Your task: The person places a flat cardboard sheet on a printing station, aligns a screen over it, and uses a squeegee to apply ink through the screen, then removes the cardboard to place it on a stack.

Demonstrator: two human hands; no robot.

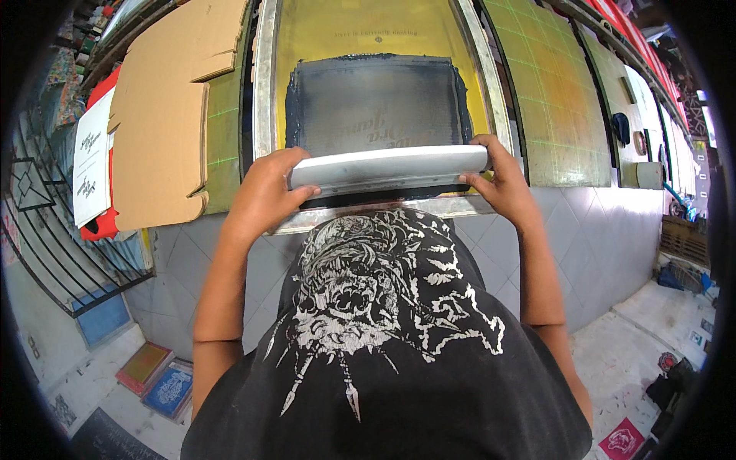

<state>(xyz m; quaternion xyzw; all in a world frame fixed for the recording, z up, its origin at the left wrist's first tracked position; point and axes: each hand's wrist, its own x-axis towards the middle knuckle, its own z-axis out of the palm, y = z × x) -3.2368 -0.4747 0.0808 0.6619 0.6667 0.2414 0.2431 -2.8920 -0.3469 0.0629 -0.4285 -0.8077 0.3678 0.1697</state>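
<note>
Both hands hold a wide, silver-grey screen-printing squeegee (pixel 391 166) by its two ends. My left hand (pixel 270 188) grips the left end, thumb along the near side. At the right end my right hand (pixel 500 180) is closed in the same way. The squeegee lies across the near part of a metal-framed printing screen (pixel 265 77) with yellow mesh. Dark ink (pixel 368 96) covers a broad rectangle of the mesh beyond the squeegee, and faint lettering shows through it. A dark ink strip shows just on my side of the blade.
Left of the screen, a cut cardboard sheet (pixel 161 115) lies on a green gridded board, beside a white printed sheet (pixel 93 165) on red cloth. More gridded boards (pixel 548 100) stand to the right, with tape rolls (pixel 639 142) beyond. Framed screens (pixel 167 389) rest on the floor at lower left.
</note>
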